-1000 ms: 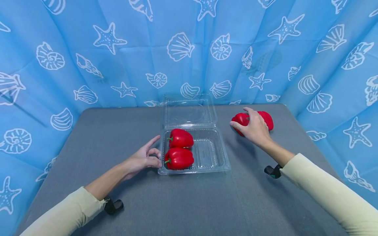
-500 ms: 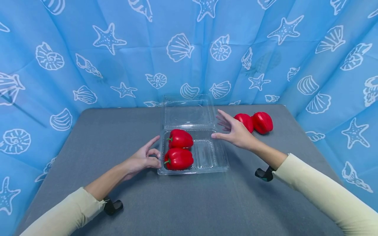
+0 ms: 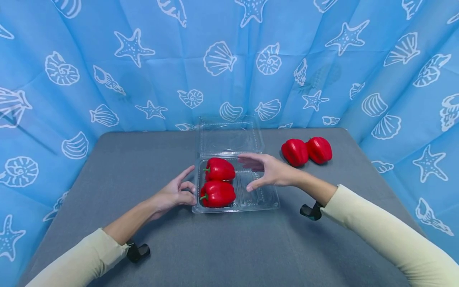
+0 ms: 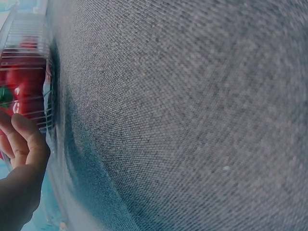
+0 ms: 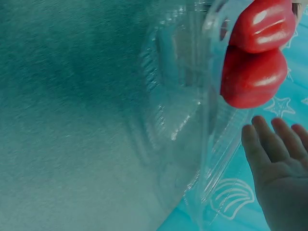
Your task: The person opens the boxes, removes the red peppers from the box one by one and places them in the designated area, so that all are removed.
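In the head view a clear plastic clamshell container [image 3: 255,207] lies with its lid [image 3: 229,137] folded back. Two red bell peppers with green stems, a far one [image 3: 220,169] and a near one [image 3: 218,194], fill its left half. My left hand [image 3: 171,198] is at the container's left rim, fingertips against the side and index finger extended; the left wrist view also shows this hand [image 4: 26,149] beside the wall. My right hand [image 3: 274,171] is over the container's right half, holding nothing, thumb and fingers spread apart. In the right wrist view its fingers [image 5: 269,139] point toward the peppers.
Two more red bell peppers, a left one [image 3: 295,152] and a right one [image 3: 320,150], lie side by side at the back right of the grey table [image 3: 229,247]. A blue curtain [image 3: 161,71] with white shells and starfish surrounds the table's back and sides.
My right hand has moved left and nearer from the two peppers at the back right to over the container, without a pepper. My left hand has stayed at the rim.
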Demonstrator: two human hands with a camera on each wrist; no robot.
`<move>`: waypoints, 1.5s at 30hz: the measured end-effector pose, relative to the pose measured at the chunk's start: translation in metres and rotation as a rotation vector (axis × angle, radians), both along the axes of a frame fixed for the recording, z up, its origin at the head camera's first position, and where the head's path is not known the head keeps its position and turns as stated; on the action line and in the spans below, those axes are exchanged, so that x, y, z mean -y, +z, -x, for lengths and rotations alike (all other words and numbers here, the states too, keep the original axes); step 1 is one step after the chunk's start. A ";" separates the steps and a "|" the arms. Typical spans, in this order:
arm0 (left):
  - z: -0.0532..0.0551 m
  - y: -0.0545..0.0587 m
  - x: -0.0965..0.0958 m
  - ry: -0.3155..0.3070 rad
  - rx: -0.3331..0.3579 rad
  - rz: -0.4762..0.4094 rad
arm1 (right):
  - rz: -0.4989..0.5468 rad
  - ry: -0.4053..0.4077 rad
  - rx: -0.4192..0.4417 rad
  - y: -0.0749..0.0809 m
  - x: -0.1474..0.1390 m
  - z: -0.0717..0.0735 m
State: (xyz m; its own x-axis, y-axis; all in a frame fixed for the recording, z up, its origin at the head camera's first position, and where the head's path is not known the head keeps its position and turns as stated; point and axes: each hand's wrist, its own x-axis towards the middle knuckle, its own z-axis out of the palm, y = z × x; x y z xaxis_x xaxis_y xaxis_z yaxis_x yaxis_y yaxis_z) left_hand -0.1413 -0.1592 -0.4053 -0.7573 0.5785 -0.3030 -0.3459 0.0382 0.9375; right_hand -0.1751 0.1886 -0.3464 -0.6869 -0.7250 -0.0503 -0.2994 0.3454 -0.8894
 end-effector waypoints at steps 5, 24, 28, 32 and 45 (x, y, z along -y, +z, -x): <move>0.000 0.000 0.000 -0.001 -0.001 0.005 | 0.014 0.091 0.060 -0.002 0.011 0.000; -0.001 0.001 0.001 -0.009 -0.005 -0.005 | 0.013 0.200 0.160 -0.008 0.036 -0.003; -0.001 0.001 0.001 -0.008 -0.005 -0.004 | -0.004 0.202 0.146 -0.007 0.040 -0.003; -0.001 0.001 0.001 -0.009 -0.002 -0.003 | -0.050 0.188 0.100 -0.007 0.044 -0.002; 0.001 0.002 0.000 -0.001 0.014 0.010 | -0.201 0.218 0.010 -0.005 0.056 -0.003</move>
State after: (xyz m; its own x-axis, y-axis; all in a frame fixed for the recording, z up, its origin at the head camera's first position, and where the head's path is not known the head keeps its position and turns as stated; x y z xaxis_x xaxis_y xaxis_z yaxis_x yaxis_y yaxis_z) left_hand -0.1426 -0.1595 -0.4036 -0.7523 0.5765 -0.3189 -0.3586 0.0478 0.9323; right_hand -0.1718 0.1328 -0.3509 -0.5147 -0.8303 -0.2138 -0.3779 0.4436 -0.8126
